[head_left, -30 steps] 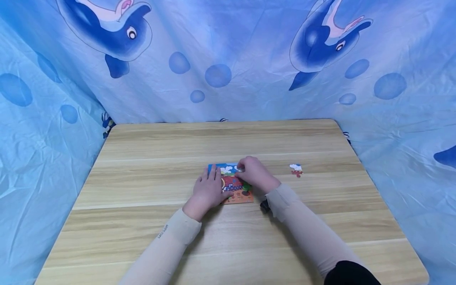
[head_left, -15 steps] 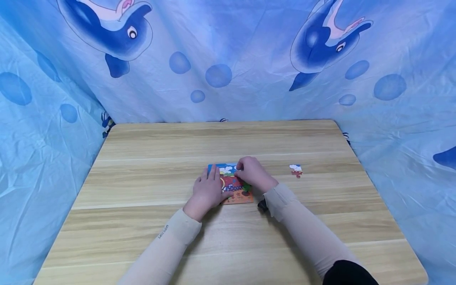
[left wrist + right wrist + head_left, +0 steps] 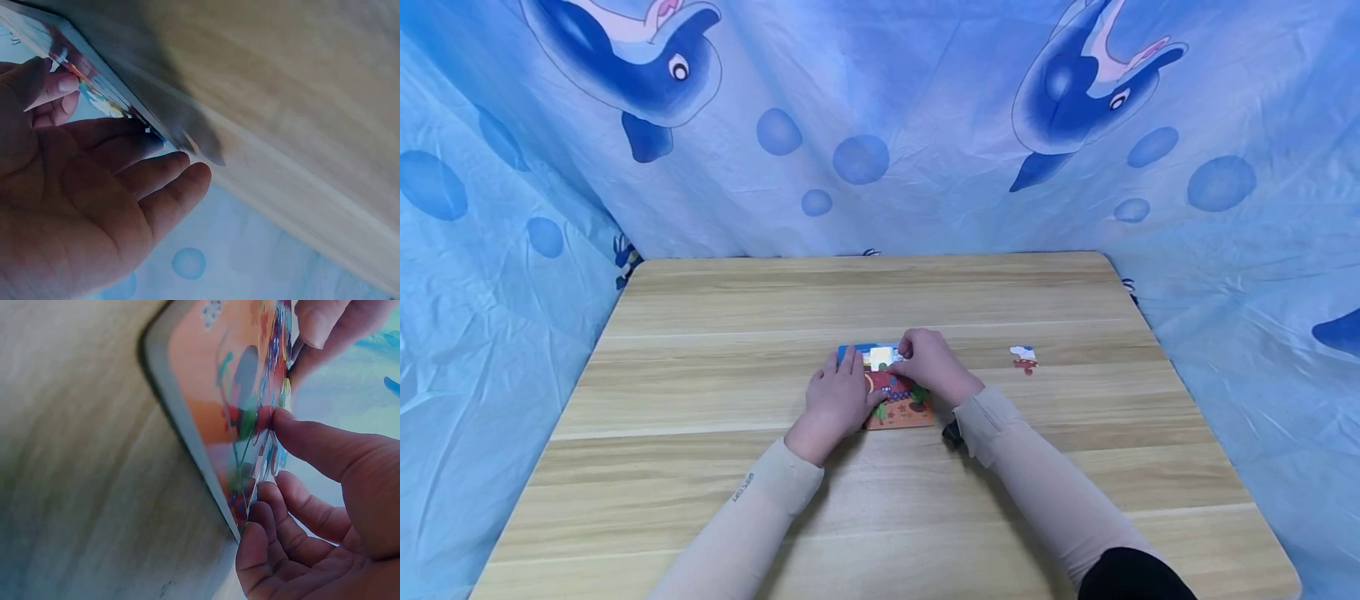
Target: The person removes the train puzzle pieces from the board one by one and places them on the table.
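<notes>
A jigsaw puzzle (image 3: 902, 417) with a red, blue and orange cartoon picture lies flat in its tray near the table's middle. Across its left side rests my left hand (image 3: 837, 398), fingers extended and thumb over the lower part. My right hand (image 3: 938, 365) is at the upper right, its fingers curled and the thumb (image 3: 297, 428) on the picture's surface. Thumb and fingers pinch a puzzle piece there, mostly hidden by the hand. Just left of these fingertips, a pale yellow-white patch (image 3: 881, 358) shows among the clouds. The left palm (image 3: 69, 206) faces its wrist camera.
To the right of the puzzle, loose joined-looking jigsaw pieces (image 3: 1024, 358) in white, blue and red lie on the wooden table (image 3: 715, 333). A blue curtain (image 3: 925, 108) with dolphins hangs behind the table and along its sides. A black object (image 3: 953, 434) sits under the right wrist.
A bright pale patch has appeared in the puzzle's cloud area beside the right fingertips. The right hand has shifted very slightly left, and the left thumb has moved up a little.
</notes>
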`<state>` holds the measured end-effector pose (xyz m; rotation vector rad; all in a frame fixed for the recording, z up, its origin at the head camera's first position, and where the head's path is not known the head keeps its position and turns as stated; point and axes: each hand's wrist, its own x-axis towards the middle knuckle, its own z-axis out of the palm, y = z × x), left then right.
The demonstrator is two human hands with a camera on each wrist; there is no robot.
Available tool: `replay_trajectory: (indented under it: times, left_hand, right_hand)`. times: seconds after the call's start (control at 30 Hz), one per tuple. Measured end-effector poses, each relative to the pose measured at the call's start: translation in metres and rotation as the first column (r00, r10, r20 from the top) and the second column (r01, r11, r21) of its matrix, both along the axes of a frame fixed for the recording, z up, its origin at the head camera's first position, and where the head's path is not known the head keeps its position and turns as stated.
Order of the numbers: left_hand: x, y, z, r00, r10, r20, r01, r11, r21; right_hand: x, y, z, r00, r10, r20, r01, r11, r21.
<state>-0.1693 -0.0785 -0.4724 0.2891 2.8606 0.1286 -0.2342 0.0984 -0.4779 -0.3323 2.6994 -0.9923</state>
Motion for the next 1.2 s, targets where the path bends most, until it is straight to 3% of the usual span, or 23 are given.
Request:
replay_trajectory:
  times: [0.13,0.47,0.73,0.93,1.2]
  left_hand:
    - [0.000,0.000,-0.001,1.000,0.003,-0.029,-0.003,1.000,-0.004]
    - [0.003,0.002,0.002,0.999,0.049,-0.011,-0.049,0.998,0.036]
    - [0.004,0.003,0.005,0.999,0.045,0.009,-0.045,0.999,0.013]
    - [0.002,0.003,0.006,0.998,0.046,0.044,-0.047,0.999,0.004]
    - [-0.001,0.000,0.006,0.997,0.028,0.070,-0.030,0.999,0.030]
  right_hand:
    - [0.000,0.000,0.001,1.000,0.003,-0.018,-0.003,1.000,0.005]
    - [0.001,0.000,-0.002,0.999,-0.025,-0.035,0.023,0.998,-0.059]
    - [-0.001,0.006,-0.002,0.998,-0.064,0.009,0.064,0.975,-0.214]
    - [-0.003,0.024,0.002,0.996,-0.086,0.023,0.089,0.954,-0.285]
    - [-0.003,0.067,0.004,0.993,-0.115,0.019,0.116,0.954,-0.278]
